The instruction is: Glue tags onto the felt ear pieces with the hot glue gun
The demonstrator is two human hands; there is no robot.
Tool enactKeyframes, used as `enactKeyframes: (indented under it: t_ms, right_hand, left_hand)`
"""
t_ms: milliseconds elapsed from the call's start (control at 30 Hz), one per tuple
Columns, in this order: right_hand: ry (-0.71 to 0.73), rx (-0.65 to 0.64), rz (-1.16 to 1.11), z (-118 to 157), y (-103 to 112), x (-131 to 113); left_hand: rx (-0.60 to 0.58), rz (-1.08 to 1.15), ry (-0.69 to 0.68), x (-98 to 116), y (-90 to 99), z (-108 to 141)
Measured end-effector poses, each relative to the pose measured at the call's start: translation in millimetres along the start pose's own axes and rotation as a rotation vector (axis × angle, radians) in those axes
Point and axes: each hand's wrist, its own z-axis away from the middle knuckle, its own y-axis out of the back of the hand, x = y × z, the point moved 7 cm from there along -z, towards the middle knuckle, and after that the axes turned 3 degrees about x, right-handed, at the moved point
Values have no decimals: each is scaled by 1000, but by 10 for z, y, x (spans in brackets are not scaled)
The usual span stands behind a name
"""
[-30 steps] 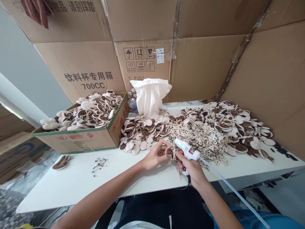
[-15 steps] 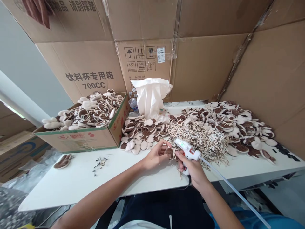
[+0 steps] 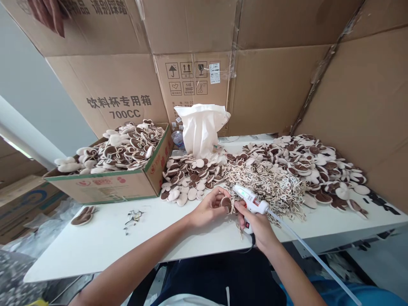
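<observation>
Between my hands, over the table's front part, is a small brown felt piece [image 3: 225, 202] with pale edging and a cream string bow [image 3: 233, 207] at its middle. My left hand [image 3: 207, 209] pinches it from the left side. In my right hand [image 3: 259, 226] is a white hot glue gun [image 3: 245, 195], its nozzle pointing up and left. The thumb and finger of that same hand also press at the bow's right side. A long glue stick [image 3: 314, 250] trails from the gun's rear. Just right of the hands lies a heap of string bows [image 3: 270, 182].
A carton [image 3: 105, 187] full of finished-looking brown and white pieces stands left. Felt piles lie at the centre [image 3: 191, 178] and right [image 3: 318, 165]. Behind are a white tissue pack [image 3: 202, 131] and cardboard walls [image 3: 267, 89]. One loose felt piece [image 3: 83, 216] and dark scraps [image 3: 134, 216] lie on the left.
Almost nothing differs. The view has shifted very slightly, while both hands keep their hold on the felt piece and the glue gun.
</observation>
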Motion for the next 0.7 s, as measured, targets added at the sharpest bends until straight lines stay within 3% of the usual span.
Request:
enactKeyframes:
  t_ms: [700]
  right_hand:
    - [-3, 8, -13, 2, -2, 8]
  left_hand:
    - [45, -5, 28, -31, 46, -4]
